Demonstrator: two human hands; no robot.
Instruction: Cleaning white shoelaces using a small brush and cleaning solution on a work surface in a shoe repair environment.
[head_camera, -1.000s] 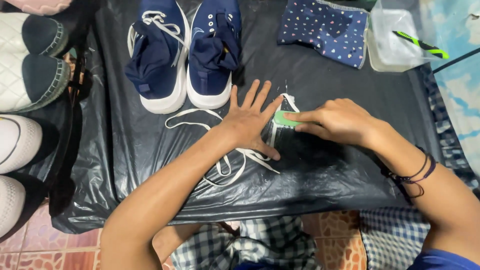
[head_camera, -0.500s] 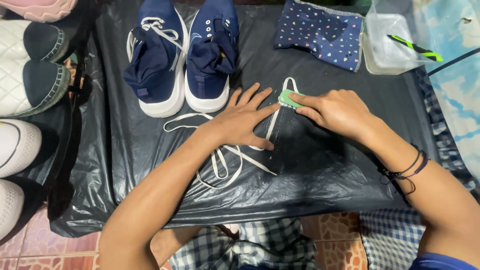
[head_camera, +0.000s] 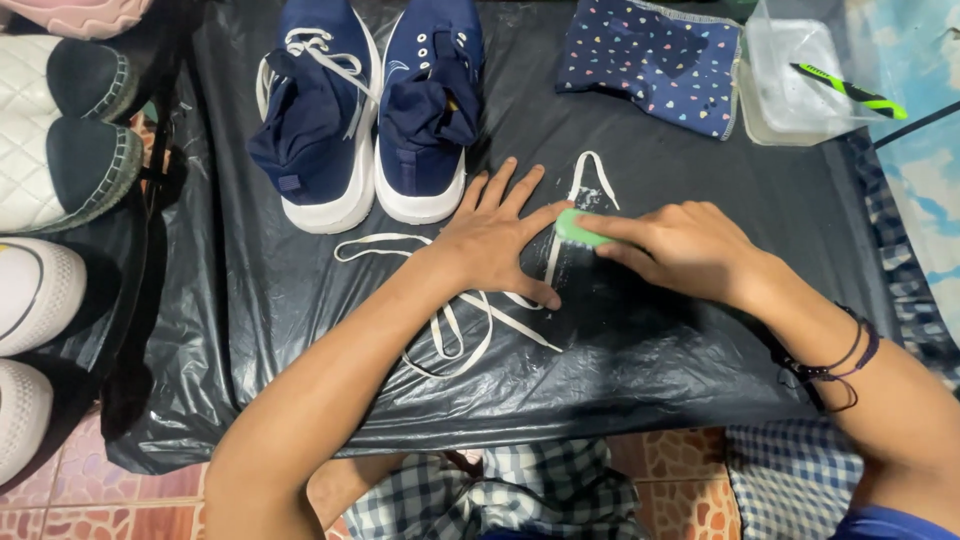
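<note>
Our low worktop on a tiled floor

We see a black plastic sheet (head_camera: 300, 300) covering the worktop, reddish patterned floor tiles (head_camera: 680, 460) below its near edge, and blue-and-white checked cloth (head_camera: 790, 480) beside them under even light.

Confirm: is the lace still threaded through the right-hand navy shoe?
No: the white lace lies loose on the black sheet under the left hand, and that shoe shows bare eyelets.

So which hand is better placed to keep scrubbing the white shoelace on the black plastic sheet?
Right. The right hand already grips the small green brush on the white shoelace, while the left hand lies flat, pinning the lace.
</note>
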